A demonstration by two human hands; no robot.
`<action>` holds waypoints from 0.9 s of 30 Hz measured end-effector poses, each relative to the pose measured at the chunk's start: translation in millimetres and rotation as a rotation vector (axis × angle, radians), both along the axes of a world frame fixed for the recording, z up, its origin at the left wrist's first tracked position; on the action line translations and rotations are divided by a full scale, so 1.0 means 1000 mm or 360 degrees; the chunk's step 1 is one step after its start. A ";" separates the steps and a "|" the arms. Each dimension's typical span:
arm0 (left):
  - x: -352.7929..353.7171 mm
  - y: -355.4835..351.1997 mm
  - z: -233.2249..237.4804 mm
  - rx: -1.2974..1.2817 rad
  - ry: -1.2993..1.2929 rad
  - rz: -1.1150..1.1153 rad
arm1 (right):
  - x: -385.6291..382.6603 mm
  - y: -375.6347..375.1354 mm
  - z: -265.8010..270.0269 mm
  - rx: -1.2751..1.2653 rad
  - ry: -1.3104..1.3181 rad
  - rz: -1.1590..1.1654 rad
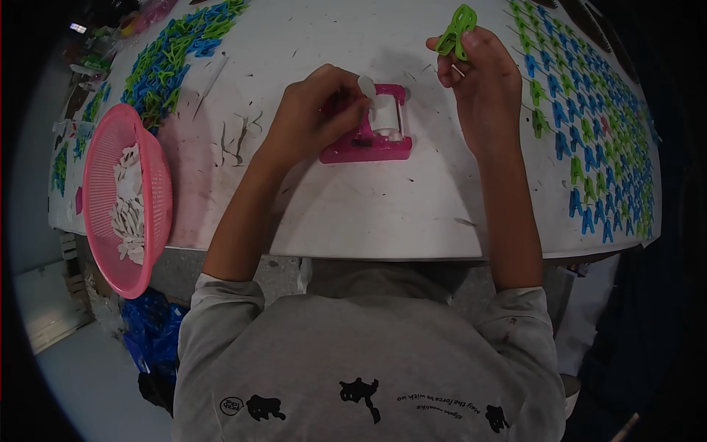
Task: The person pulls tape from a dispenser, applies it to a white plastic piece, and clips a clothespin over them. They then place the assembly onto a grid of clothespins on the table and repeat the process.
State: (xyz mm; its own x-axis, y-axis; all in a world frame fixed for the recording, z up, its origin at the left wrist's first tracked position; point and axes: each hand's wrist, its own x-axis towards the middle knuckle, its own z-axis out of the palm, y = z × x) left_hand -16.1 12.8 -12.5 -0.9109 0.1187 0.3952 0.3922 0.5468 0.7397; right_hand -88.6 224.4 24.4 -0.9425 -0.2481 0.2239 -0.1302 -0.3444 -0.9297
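My left hand [313,114] is closed in a pinch on a small white round piece [366,86] at the left side of a pink tape dispenser [366,153]. A white roll [385,116] sits inside the dispenser. Part of the dispenser is hidden behind my left fingers. My right hand [482,92], raised to the right of it, grips a green clothespin [457,33] between thumb and fingers, clear of the tabletop.
A pink basket [163,195] with white pieces [129,210] stands at the table's left edge. Behind it lies a heap of green and blue clothespins [162,77]. More clothespins [589,140] lie in rows on the right. A pen-like white stick [212,82] rests near the heap.
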 end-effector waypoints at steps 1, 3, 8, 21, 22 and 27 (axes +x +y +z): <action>0.000 0.000 0.001 -0.0010 0.0007 -0.0001 | 0.000 0.000 0.001 0.0014 -0.0017 -0.0017; 0.000 0.000 0.000 -0.0033 0.0012 0.0000 | -0.001 0.001 -0.001 0.0009 -0.0003 -0.0001; -0.002 0.001 -0.003 -0.0073 0.0100 -0.0005 | 0.000 0.000 0.000 0.0018 -0.0006 0.0001; -0.004 -0.002 -0.011 0.0143 0.0007 -0.0010 | 0.001 0.000 0.000 0.0054 0.0013 -0.0008; -0.005 -0.003 -0.014 0.0349 -0.0030 0.0008 | 0.000 0.001 0.000 0.0056 0.0035 -0.0015; -0.003 0.006 0.001 0.1231 -0.0133 0.0101 | -0.006 0.004 -0.006 -0.0056 0.0088 -0.0006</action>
State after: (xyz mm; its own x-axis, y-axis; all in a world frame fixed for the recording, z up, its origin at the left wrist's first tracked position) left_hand -18.9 19.3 -11.2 -0.9371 -0.2163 0.2740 0.3035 -0.1171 0.9456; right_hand -94.6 228.0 18.2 -0.9293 -0.2359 0.2842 -0.1823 -0.3762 -0.9084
